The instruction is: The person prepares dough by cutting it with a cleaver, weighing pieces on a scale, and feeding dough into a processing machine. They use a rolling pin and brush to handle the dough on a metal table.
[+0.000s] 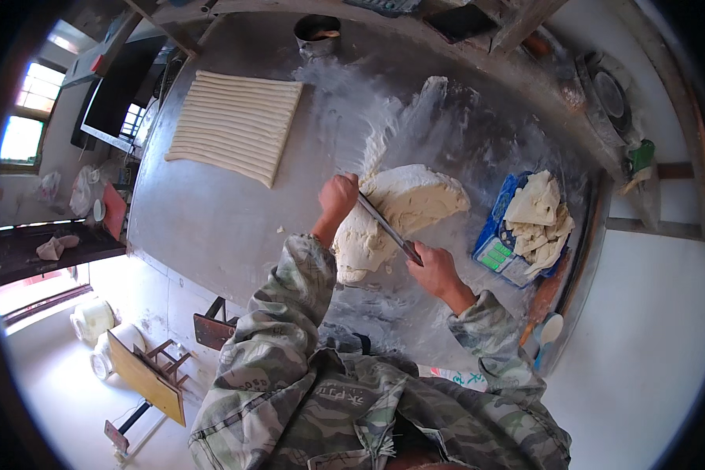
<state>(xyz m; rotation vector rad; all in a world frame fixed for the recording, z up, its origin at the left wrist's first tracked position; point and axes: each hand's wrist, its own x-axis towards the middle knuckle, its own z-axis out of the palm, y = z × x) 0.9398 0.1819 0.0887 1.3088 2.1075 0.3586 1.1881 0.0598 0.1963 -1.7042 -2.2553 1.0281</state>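
Note:
A large slab of pale dough (pixel 424 193) lies on the floured metal table, its surface rough and uneven. Across it runs a long metal knife (pixel 382 217), slanting from upper left to lower right. My right hand (pixel 437 274) is closed round the knife's near end. At the far end my left hand (pixel 339 196) is closed on the blade's tip. Part of the dough shows to the left of the blade and part to its right. How deep the edge sits in the dough I cannot tell.
Long dough strips (pixel 235 124) lie side by side at the far left of the table (pixel 211 211). On the right, a blue scale (pixel 495 254) bears torn dough pieces (pixel 536 215). A dark pot (pixel 317 37) stands at the back. A white scoop (pixel 551 329) lies by the right edge.

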